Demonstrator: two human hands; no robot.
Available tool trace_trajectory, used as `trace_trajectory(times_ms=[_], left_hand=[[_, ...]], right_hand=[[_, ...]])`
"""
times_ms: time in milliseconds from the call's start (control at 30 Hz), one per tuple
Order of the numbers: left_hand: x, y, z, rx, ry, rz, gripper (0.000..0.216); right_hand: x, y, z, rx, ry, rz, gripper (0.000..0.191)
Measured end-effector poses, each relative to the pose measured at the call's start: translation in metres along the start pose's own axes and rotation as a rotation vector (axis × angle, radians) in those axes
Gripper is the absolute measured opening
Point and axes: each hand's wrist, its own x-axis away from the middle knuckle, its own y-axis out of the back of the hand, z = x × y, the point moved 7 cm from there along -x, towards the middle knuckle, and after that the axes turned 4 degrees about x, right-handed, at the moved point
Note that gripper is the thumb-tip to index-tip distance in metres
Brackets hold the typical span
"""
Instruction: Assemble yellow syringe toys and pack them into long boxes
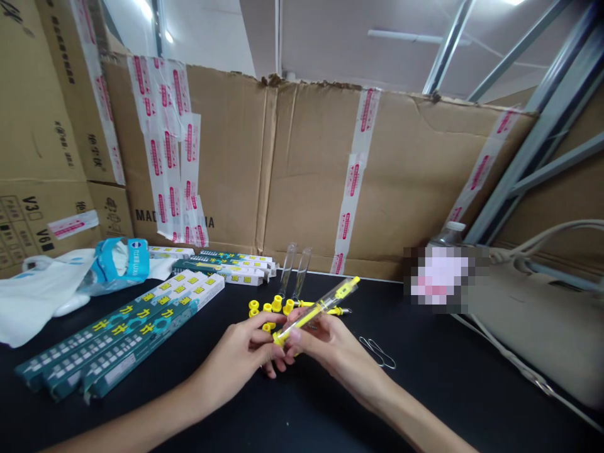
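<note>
Both my hands meet over the black table (425, 390). My left hand (245, 355) pinches the yellow cap at the near end of a clear plastic tube (316, 309) that holds a yellow compass. My right hand (325, 343) grips the tube's middle from below. The tube slants up to the right, its far end sticking out past my fingers. Just behind my hands lie several loose yellow caps (271, 307) and two empty clear tubes (295, 270).
Long green and white boxes (117, 333) lie in a stack at the left, more of them (231, 264) further back. White bags and a blue packet (117, 264) sit far left. A taped cardboard wall (306, 176) stands behind. Wire loops (377, 352) lie right of my hands.
</note>
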Motion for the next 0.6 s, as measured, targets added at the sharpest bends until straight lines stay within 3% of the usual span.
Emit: trace_trajectory(times_ms=[267, 600], left_hand=[[0.005, 0.002, 0.001, -0.089, -0.034, -0.066, 0.034], [0.009, -0.003, -0.001, -0.201, -0.056, -0.037, 0.028]], right_hand=[[-0.004, 0.001, 0.004, 0.127, 0.059, 0.003, 0.031], [-0.001, 0.001, 0.0, 0.201, 0.068, -0.032, 0.037]])
